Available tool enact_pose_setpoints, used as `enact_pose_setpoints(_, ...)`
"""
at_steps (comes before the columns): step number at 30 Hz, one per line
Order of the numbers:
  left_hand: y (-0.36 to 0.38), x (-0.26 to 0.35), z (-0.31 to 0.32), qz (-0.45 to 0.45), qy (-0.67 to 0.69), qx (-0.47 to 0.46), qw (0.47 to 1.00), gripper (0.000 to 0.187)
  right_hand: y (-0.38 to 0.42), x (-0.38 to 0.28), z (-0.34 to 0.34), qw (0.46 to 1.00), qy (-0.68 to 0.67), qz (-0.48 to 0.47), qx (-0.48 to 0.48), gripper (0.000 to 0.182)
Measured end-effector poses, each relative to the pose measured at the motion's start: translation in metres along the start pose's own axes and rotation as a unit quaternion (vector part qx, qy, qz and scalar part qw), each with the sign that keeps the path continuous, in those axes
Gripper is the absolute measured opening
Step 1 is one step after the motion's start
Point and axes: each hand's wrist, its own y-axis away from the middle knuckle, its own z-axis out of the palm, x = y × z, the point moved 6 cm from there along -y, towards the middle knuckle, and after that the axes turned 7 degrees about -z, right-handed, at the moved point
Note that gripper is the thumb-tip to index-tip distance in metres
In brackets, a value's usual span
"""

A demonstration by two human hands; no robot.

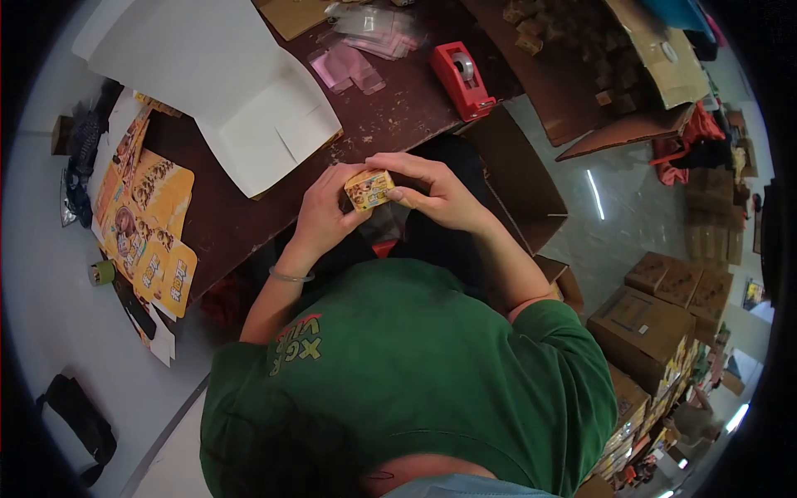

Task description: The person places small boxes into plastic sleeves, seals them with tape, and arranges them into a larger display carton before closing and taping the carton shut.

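Note:
A small yellow printed box [369, 190] is held between my two hands, above my lap at the table's front edge. My left hand [322, 209] grips its left side, with the thumb near the bottom corner. Over the top and right side lie the fingers and thumb of my right hand [433, 191]. Parts of the box are hidden under the fingers. Just beyond my left hand, a white open carton [270, 137] stands on the dark table [378, 124] with its lid raised.
Flat yellow printed cartons [149, 224] lie at the table's left. A red tape dispenser [462, 81] and clear plastic bags [374, 31] are at the back. A large cardboard box [573, 91] with small brown pieces stands at right, and stacked cartons [643, 324] fill the lower right.

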Motion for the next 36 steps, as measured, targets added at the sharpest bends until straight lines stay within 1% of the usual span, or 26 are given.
enact_pose_setpoints(1,0.0,0.005,-0.003,0.016,-0.013,0.008,1.0,0.048,0.002,0.003,0.0,1.0,0.0,0.007,-0.001,0.043)
enact_pose_setpoints(3,0.001,0.006,-0.003,0.003,-0.021,0.004,1.0,0.041,0.003,0.01,-0.001,1.0,0.0,0.02,-0.001,0.049)
enact_pose_setpoints(5,0.0,0.004,-0.003,0.0,-0.025,0.014,1.0,0.037,0.003,0.006,-0.003,0.998,0.046,0.024,0.043,0.06)
enact_pose_setpoints(6,0.0,0.004,-0.005,-0.007,-0.044,0.047,0.998,0.035,0.003,0.001,-0.003,0.995,0.069,0.025,0.066,0.066)
enact_pose_setpoints(7,0.0,0.005,-0.006,-0.015,-0.062,0.08,0.995,0.034,0.001,-0.006,-0.001,0.985,0.154,0.006,0.073,0.08)
enact_pose_setpoints(8,0.0,0.006,-0.006,-0.023,-0.081,0.113,0.99,0.033,-0.001,-0.01,0.005,0.975,0.202,-0.025,0.086,0.08)
enact_pose_setpoints(9,-0.001,0.014,-0.003,0.021,-0.12,0.133,0.984,0.032,-0.002,-0.012,0.012,0.962,0.25,-0.055,0.098,0.08)
enact_pose_setpoints(10,-0.001,0.013,0.0,0.01,-0.12,0.128,0.985,0.035,-0.002,-0.004,0.017,0.963,0.24,-0.048,0.117,0.081)
enact_pose_setpoints(12,-0.001,0.01,0.005,-0.014,-0.118,0.118,0.986,0.04,-0.003,0.004,0.012,0.979,0.123,0.004,0.165,0.079)
enact_pose_setpoints(13,-0.002,0.008,0.004,0.005,-0.102,0.129,0.986,0.039,-0.003,0.009,0.01,0.98,0.061,0.031,0.188,0.078)
enact_pose_setpoints(14,-0.004,-0.007,0.003,-0.066,0.067,0.109,0.99,0.035,-0.003,0.02,-0.006,0.974,-0.011,0.031,0.226,0.067)
enact_pose_setpoints(15,-0.006,-0.022,0.003,-0.134,0.233,0.087,0.959,0.031,-0.004,0.01,-0.029,0.96,-0.063,0.016,0.272,0.053)
enact_pose_setpoints(16,-0.004,-0.039,0.005,-0.201,0.438,0.072,0.873,0.031,-0.004,0.001,-0.049,0.955,-0.116,0.048,0.267,0.053)
enact_pose_setpoints(18,-0.006,-0.06,0.0,-0.239,0.642,0.025,0.728,0.04,0.011,0.004,-0.07,0.962,-0.185,0.091,0.177,0.07)
enact_pose_setpoints(19,-0.008,-0.066,-0.002,-0.231,0.65,0.025,0.723,0.045,0.017,0.0,-0.064,0.962,-0.215,0.116,0.125,0.077)
enact_pose_setpoints(20,-0.009,-0.07,0.0,-0.228,0.655,0.024,0.72,0.044,0.022,0.001,-0.053,0.965,-0.216,0.137,0.064,0.08)
enact_pose_setpoints(21,-0.01,-0.069,0.002,-0.228,0.66,0.021,0.715,0.043,0.018,-0.005,-0.036,0.962,-0.212,0.168,0.038,0.078)
enact_pose_setpoints(22,-0.011,-0.066,0.007,-0.229,0.666,0.017,0.71,0.042,0.017,-0.001,-0.025,0.955,-0.24,0.169,0.031,0.061)
enact_pose_setpoints(23,-0.011,-0.063,0.009,-0.229,0.634,0.032,0.738,0.041,0.013,0.005,-0.017,0.953,-0.249,0.16,0.065,0.053)
enact_pose_setpoints(25,-0.01,-0.049,0.011,-0.227,0.564,0.065,0.791,0.039,0.008,0.012,-0.024,0.97,-0.071,0.18,0.146,0.051)
enact_pose_setpoints(26,-0.01,-0.045,0.011,-0.214,0.539,0.082,0.81,0.037,0.005,0.011,-0.027,0.975,0.047,0.146,0.163,0.054)
enact_pose_setpoints(28,-0.007,-0.04,0.006,-0.189,0.486,0.119,0.845,0.035,0.001,0.0,-0.019,0.969,0.174,0.087,0.15,0.055)
enact_pose_setpoints(29,-0.006,-0.04,0.005,-0.187,0.488,0.131,0.843,0.034,0.004,0.004,-0.015,0.969,0.168,0.068,0.167,0.055)
enact_pose_setpoints(32,-0.003,-0.041,0.0,-0.179,0.498,0.16,0.833,0.033,0.001,-0.01,-0.006,0.967,0.224,0.002,0.117,0.055)
enact_pose_setpoints(34,0.0,-0.044,-0.003,-0.178,0.506,0.163,0.828,0.032,0.001,-0.015,-0.003,0.967,0.23,-0.015,0.105,0.056)
enact_pose_setpoints(36,0.004,-0.043,-0.003,-0.183,0.515,0.138,0.826,0.031,0.004,-0.016,0.001,0.966,0.235,-0.026,0.104,0.057)
